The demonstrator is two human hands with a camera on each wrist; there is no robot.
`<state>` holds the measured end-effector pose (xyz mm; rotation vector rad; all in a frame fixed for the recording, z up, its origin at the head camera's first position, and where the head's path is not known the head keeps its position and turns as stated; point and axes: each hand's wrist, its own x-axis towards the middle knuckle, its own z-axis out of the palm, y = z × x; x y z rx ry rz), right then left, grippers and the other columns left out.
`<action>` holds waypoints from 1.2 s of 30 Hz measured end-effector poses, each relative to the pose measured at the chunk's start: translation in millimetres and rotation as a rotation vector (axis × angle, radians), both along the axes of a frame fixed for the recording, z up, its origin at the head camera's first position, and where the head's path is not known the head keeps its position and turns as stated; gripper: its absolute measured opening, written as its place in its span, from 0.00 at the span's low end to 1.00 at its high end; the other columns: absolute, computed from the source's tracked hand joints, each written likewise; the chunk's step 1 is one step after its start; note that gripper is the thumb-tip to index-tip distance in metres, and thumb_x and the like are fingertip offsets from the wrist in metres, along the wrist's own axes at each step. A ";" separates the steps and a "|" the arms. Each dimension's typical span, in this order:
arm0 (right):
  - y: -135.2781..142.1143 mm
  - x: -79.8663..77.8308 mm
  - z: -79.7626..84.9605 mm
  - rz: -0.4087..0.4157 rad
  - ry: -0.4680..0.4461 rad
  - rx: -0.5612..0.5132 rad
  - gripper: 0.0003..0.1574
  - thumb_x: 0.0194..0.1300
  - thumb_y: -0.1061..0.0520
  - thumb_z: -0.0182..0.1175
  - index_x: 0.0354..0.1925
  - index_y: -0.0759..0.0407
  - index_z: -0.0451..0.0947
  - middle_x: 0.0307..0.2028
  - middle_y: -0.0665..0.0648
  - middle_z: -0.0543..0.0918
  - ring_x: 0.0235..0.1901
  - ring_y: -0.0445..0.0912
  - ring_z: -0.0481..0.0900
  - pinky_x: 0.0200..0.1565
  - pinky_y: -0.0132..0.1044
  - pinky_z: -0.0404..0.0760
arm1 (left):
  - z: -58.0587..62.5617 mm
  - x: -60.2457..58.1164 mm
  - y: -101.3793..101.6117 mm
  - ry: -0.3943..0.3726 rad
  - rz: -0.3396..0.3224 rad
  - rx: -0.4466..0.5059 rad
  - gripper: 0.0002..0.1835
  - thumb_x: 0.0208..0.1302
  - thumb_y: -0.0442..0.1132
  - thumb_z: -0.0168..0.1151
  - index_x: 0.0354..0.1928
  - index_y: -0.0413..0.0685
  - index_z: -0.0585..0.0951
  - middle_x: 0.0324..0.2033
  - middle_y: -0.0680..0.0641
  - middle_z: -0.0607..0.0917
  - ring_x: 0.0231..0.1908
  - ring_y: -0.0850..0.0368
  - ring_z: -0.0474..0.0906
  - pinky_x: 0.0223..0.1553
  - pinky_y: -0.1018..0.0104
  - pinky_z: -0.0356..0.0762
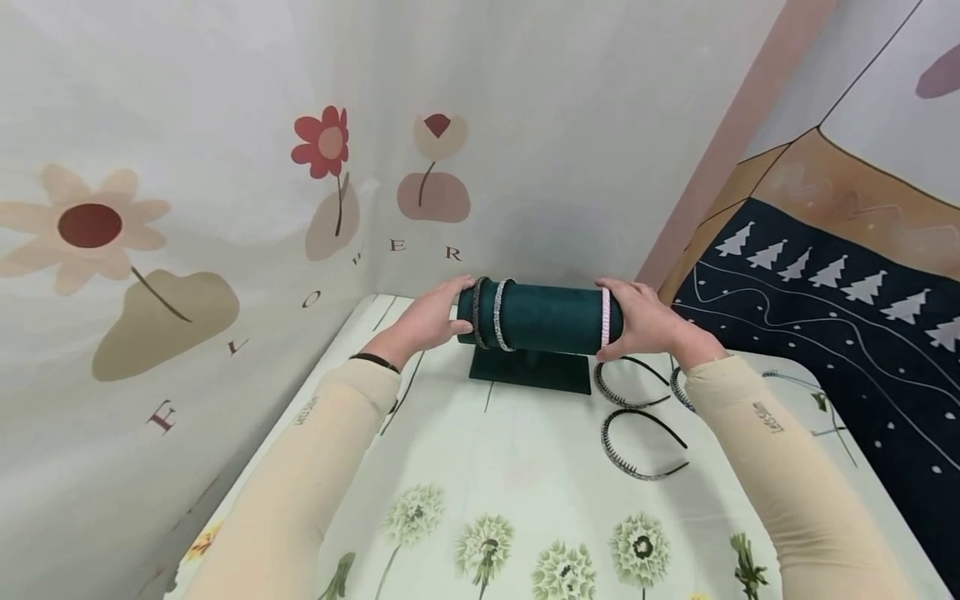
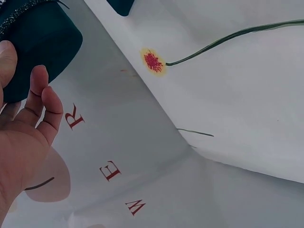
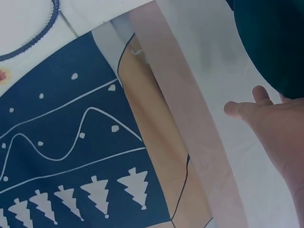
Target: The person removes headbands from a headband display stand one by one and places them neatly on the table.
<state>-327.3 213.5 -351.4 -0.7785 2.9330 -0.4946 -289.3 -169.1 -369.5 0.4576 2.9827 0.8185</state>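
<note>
A dark green roll-shaped display stand [image 1: 555, 318] lies crosswise on its flat base [image 1: 529, 372]. On its left part sit a dark beaded headband [image 1: 480, 313] and a silvery headband [image 1: 498, 315]. Near its right end is a pink headband [image 1: 606, 317]. My left hand [image 1: 429, 318] grips the roll's left end, thumb in front and fingers toward the top. At the other end my right hand [image 1: 643, 320] holds the roll, its fingertips and thumb right at the pink headband. The left wrist view shows the left fingers [image 2: 39, 97] spread around the green end.
Two dark toothed headbands lie on the table right of the base: a front one [image 1: 617, 461] and a rear one [image 1: 613, 398]. Another headband [image 1: 677, 385] is partly hidden by the right forearm. A curtain [image 1: 555, 150] hangs close behind the stand.
</note>
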 end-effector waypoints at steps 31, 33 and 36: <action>13.7 -6.0 -21.5 -0.036 -0.126 -0.273 0.79 0.52 0.48 0.84 0.83 0.53 0.40 0.72 0.68 0.57 0.68 0.63 0.59 0.66 0.65 0.78 | -0.6 -1.4 -2.5 -0.026 0.009 -0.003 0.44 0.76 0.44 0.67 0.86 0.53 0.55 0.86 0.48 0.56 0.85 0.45 0.54 0.84 0.46 0.61; 15.3 -5.2 -19.5 -0.024 -0.129 -0.254 0.79 0.53 0.48 0.84 0.83 0.52 0.40 0.72 0.69 0.58 0.69 0.64 0.60 0.66 0.65 0.78 | -0.3 -1.8 -1.6 -0.025 0.008 -0.001 0.44 0.76 0.44 0.68 0.86 0.53 0.55 0.86 0.48 0.56 0.85 0.45 0.54 0.84 0.46 0.61; 17.8 -6.0 -13.6 0.012 -0.155 -0.244 0.77 0.54 0.51 0.83 0.84 0.51 0.39 0.72 0.69 0.59 0.68 0.64 0.62 0.66 0.65 0.78 | -0.1 -2.4 -1.1 -0.029 0.012 0.005 0.45 0.76 0.44 0.68 0.86 0.54 0.55 0.86 0.49 0.56 0.85 0.46 0.54 0.84 0.46 0.61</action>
